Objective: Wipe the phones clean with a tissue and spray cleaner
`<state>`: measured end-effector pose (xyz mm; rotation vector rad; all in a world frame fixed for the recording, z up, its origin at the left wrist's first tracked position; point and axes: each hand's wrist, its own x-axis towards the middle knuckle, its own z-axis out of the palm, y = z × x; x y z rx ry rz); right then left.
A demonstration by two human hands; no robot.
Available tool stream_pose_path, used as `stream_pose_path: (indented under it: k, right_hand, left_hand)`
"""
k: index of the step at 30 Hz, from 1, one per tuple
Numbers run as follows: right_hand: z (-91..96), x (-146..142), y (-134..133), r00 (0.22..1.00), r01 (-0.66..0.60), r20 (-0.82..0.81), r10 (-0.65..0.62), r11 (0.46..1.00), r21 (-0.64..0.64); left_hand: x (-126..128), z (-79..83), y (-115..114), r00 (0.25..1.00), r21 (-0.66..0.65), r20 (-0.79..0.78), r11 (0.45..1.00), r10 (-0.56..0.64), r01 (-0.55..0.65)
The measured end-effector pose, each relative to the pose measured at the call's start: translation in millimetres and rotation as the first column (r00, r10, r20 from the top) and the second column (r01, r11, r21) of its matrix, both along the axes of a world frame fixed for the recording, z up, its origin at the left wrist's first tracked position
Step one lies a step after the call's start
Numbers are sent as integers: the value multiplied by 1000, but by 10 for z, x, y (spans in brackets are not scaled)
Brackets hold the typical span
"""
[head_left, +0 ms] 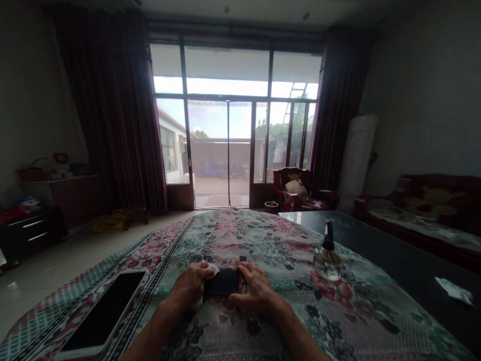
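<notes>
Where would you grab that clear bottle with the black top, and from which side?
Probably around the wide clear body of the bottle, from its near left side, with the right hand once freed from the dark flat object. The bottle stands upright with open tablecloth on that side; its slim black top offers less to hold.

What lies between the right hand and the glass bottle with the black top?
In the head view, only the flowered tablecloth lies between the right hand and the bottle.
</notes>
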<state>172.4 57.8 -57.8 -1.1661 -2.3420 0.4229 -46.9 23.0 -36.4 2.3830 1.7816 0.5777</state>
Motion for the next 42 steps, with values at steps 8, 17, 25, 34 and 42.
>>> stream_pose_path:
  k: [8, 17, 25, 34, 42]
  right_hand:
    - [11, 13, 3, 1000, -15, -3, 15, 1000, -21]
    - [11, 13, 6, 1000, -11, -2, 10, 1000, -25]
    - [-26, 20, 39, 1000, -14, 26, 14, 1000, -7]
    - [57, 16, -7, 1000, -12, 28, 13, 1000, -21]
    - [2, 11, 7, 1000, -7, -13, 7, 1000, -12]
  left_hand:
    - [166, -20, -31, 987, 4, -83, 991, 135, -135]
    - [390, -27, -99, 991, 45, -93, 994, -91, 96]
    - [259, 6, -58, 995, 13, -93, 999, 35, -33]
    - [-9, 29, -48, 961, -12, -104, 966, 255, -257]
    - [238, 27, -82, 966, 3, -158, 978, 204, -206]
